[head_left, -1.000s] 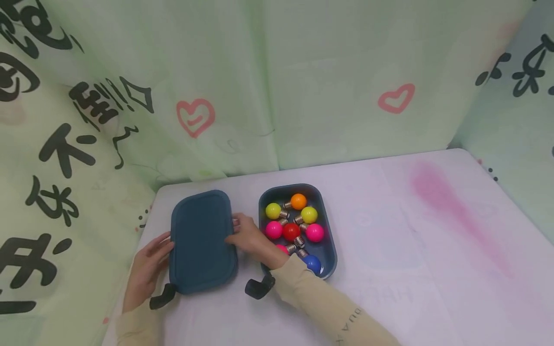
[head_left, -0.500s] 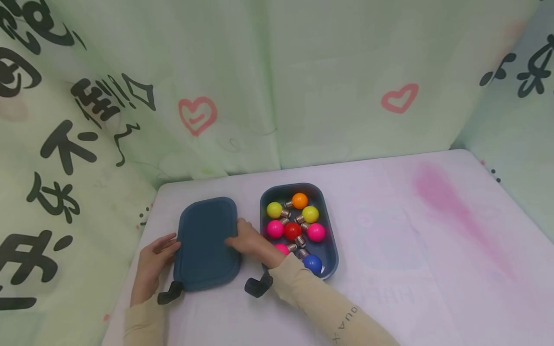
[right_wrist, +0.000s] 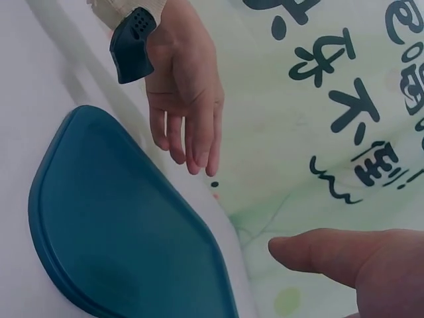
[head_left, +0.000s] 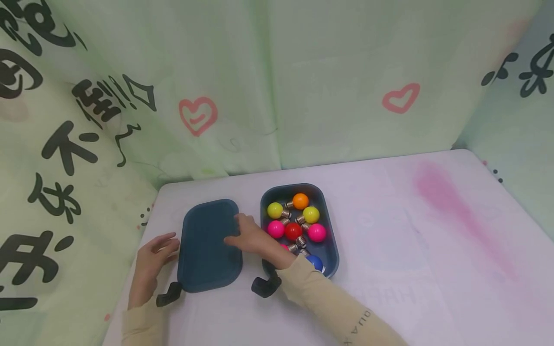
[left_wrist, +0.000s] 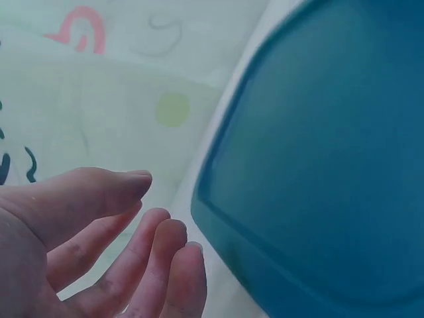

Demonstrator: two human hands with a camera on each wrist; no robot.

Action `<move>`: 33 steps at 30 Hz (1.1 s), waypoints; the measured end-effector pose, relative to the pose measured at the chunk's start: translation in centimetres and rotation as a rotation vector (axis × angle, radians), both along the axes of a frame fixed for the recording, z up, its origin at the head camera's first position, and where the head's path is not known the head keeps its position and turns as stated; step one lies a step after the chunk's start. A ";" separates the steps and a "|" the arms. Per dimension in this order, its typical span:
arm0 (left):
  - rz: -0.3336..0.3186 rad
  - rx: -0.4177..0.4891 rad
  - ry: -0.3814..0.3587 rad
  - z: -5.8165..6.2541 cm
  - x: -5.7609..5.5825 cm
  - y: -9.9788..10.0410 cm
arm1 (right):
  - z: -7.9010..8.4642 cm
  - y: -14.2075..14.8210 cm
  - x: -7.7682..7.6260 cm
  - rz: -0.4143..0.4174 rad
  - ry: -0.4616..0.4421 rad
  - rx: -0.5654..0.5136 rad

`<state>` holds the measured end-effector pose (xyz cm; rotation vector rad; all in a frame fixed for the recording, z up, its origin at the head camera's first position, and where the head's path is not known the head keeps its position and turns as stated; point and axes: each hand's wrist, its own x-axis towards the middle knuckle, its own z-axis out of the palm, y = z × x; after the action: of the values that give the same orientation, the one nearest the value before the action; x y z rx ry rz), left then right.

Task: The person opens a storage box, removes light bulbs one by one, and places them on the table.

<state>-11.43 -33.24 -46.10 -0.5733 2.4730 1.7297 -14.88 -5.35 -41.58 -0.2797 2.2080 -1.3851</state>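
Note:
A dark blue rectangular lid (head_left: 209,247) with rounded corners lies flat on the table in the head view. Beside its left edge is my left hand (head_left: 151,257), fingers relaxed; in the left wrist view those fingers (left_wrist: 179,265) are apart from the lid. My right hand (head_left: 253,236) hovers at the lid's right edge, thumb spread away from the fingers, nothing gripped. The right wrist view shows its thumb (right_wrist: 324,255) clear of the lid. A matching blue box (head_left: 321,247) stands to the right, holding several coloured light bulbs (head_left: 293,231), partly covered by my right forearm.
The white table (head_left: 389,230) carries a pink smear (head_left: 446,202) at the right. A pale green curtain (head_left: 324,72) with pink hearts and black writing hangs behind and to both sides. A black wrist mount (head_left: 266,287) sits under my right wrist.
The lid has shifted slightly right and come to lie flat on the table. Both hands have let go of its edges, and the right hand has spread its fingers.

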 end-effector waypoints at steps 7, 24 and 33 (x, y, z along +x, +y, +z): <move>0.000 0.036 0.065 0.9 0.2 1.8 | 0.6 0.8 0.1 0.032 0.051 -0.046; -0.026 0.141 0.076 2.1 0.6 7.0 | 1.7 4.5 1.9 0.103 0.183 -0.040; -0.064 0.132 0.086 1.0 0.9 11.0 | 1.7 7.2 2.4 0.083 0.244 -0.017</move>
<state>-10.54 -22.27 -45.09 -0.4126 2.3795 1.9123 -12.45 1.81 -39.89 -0.5667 2.3500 -1.3877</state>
